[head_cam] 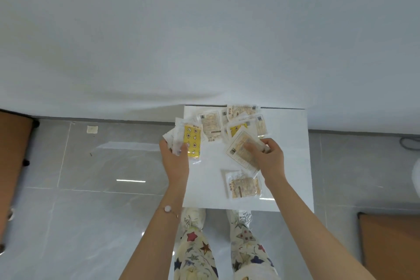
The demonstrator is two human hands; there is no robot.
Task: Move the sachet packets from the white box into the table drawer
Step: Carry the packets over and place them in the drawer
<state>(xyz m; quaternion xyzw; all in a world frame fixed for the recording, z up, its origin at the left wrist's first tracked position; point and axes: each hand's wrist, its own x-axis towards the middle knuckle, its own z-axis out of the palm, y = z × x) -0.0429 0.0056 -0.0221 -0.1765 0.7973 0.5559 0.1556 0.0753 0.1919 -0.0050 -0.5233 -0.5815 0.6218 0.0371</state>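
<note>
Several sachet packets lie spread on a white table top (209,179). My left hand (173,158) grips a fan of packets at the table's left edge, the front one a yellow packet with star prints (193,142). My right hand (269,154) pinches a tilted beige packet (239,151) lifted over the surface. One beige packet (245,185) lies flat near the front right. More beige and yellow packets (229,123) are piled at the far edge. Neither a white box nor a drawer can be told apart in this view.
The table stands against a white wall (204,29). Grey glossy floor tiles (91,188) lie to the left and right. Brown furniture edges show at the far left (13,166) and lower right (391,245). My legs and shoes (193,218) stand just before the table.
</note>
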